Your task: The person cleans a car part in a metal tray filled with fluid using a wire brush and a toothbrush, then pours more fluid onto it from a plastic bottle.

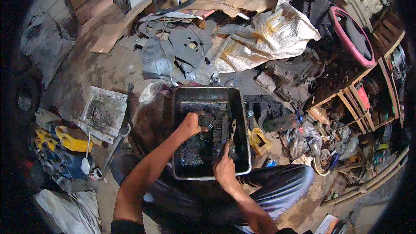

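Observation:
A deep rectangular metal tray (211, 178), dark and oily inside, stands before me between my legs. My left hand (192, 124) is closed around a dark round metal part (206, 121) inside it. Over the tray's right side, my right hand (225, 169) holds a slim tool (233, 130) with a light-coloured tip; its exact kind is unclear. Between the two hands lies a dark ridged part (217, 128), perhaps a brush or a toothed piece. Dark wet grime covers the tray's floor.
A yellow plastic container (260, 141) and a dirty bottle (280, 123) lie right of the tray. To the left are a grimy square metal pan (104, 113) and a yellow jug (73, 139). Beyond lies a white woven sack (256, 42); a wooden crate (354, 107) stands right.

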Demonstrator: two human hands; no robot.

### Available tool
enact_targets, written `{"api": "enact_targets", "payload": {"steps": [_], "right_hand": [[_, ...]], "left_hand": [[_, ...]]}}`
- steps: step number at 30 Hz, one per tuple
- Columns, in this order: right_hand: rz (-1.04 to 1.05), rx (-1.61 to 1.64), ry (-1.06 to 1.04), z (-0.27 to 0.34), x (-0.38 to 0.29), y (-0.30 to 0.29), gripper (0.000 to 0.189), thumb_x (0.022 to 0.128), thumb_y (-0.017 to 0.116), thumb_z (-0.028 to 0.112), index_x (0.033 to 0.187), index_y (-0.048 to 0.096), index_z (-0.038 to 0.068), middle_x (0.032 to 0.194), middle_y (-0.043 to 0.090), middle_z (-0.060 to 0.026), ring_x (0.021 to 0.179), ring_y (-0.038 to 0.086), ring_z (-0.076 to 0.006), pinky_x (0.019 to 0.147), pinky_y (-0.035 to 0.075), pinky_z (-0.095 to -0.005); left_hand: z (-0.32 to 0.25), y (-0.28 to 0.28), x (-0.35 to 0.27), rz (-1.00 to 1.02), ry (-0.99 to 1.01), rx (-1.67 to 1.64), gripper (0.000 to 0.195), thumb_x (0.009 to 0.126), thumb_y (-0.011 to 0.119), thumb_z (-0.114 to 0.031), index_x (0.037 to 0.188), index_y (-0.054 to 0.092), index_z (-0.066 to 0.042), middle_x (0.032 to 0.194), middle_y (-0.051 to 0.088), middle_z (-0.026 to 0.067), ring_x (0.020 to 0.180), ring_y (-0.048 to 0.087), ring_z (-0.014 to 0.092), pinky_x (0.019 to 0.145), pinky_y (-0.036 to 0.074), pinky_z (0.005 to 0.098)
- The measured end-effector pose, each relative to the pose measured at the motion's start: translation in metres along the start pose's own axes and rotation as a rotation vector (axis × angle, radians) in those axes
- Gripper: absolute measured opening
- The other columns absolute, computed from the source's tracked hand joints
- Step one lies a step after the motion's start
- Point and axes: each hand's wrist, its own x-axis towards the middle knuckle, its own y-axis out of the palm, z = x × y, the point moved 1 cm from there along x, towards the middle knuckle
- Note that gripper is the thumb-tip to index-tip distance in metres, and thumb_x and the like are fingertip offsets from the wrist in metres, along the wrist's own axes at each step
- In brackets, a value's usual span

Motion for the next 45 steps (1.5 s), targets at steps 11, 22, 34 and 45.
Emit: {"api": "enact_targets", "payload": {"steps": [11, 22, 34, 45], "right_hand": [[-0.049, -0.14, 0.029, -0.011, 0.026, 0.023, 0.081, 0.074, 0.051, -0.002, 0.142, 0.007, -0.004, 0.082, 0.059, -0.0352, 0.072, 0.06, -0.0471, 0.063, 0.049, -0.0507], [-0.194, -0.064, 0.04, 0.014, 0.057, 0.016, 0.077, 0.078, 0.047, -0.002, 0.144, 0.008, 0.001, 0.082, 0.059, -0.0306, 0.072, 0.06, -0.0457, 0.065, 0.049, -0.0511], [-0.088, -0.076, 0.06, 0.029, 0.074, -0.034, 0.079, 0.077, 0.055, 0.006, 0.142, 0.01, 0.0, 0.084, 0.06, -0.0313, 0.078, 0.06, -0.0478, 0.075, 0.048, -0.0526], [-0.327, 0.244, 0.081, 0.003, 0.017, -0.083, 0.061, 0.091, 0.048, 0.017, 0.139, 0.015, -0.002, 0.104, 0.053, -0.0398, 0.086, 0.057, -0.0512, 0.074, 0.048, -0.0513]], "left_hand": [[0.01, -0.002, -0.002, 0.006, 0.019, 0.081, 0.064, 0.055, 0.086, -0.017, 0.107, 0.056, 0.003, 0.092, 0.064, 0.0246, 0.094, 0.062, 0.036, 0.078, 0.05, 0.0391], [0.003, -0.006, 0.013, 0.188, -0.199, 0.023, 0.047, 0.06, 0.078, -0.009, 0.102, 0.058, -0.003, 0.082, 0.064, 0.0215, 0.081, 0.064, 0.036, 0.071, 0.05, 0.0383], [0.035, -0.002, 0.013, 0.203, -0.115, 0.032, 0.068, 0.059, 0.086, -0.028, 0.115, 0.055, -0.006, 0.104, 0.065, 0.0133, 0.099, 0.062, 0.026, 0.088, 0.048, 0.0365], [-0.019, 0.027, 0.005, 0.236, -0.317, 0.539, 0.092, 0.069, 0.067, -0.052, 0.141, 0.027, -0.01, 0.139, 0.029, 0.0308, 0.107, 0.055, 0.042, 0.088, 0.048, 0.0447]]}}
